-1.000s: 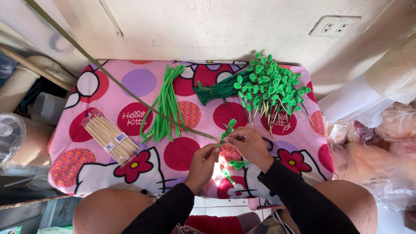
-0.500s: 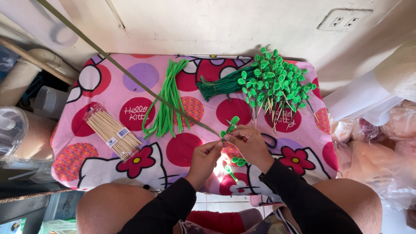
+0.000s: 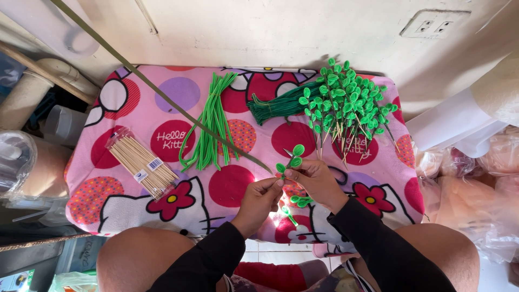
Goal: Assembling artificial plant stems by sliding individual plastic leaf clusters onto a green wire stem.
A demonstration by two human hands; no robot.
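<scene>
You already have a large heap of finished green leaf-tipped sticks (image 3: 346,105) at the far right of the pink patterned cloth (image 3: 238,186); the packet of bare wooden skewers (image 3: 141,162) and green pipe cleaners (image 3: 212,127) remain. Your left hand (image 3: 259,201) and right hand (image 3: 312,181) both pinch one small green leafy sprig (image 3: 289,162), held between them above the cloth.

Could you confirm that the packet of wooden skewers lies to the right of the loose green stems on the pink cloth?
Not quite: the packet of wooden skewers lies to the left of the loose green stems, not the right, as the head view shows. It does rest on the pink cloth.
</scene>
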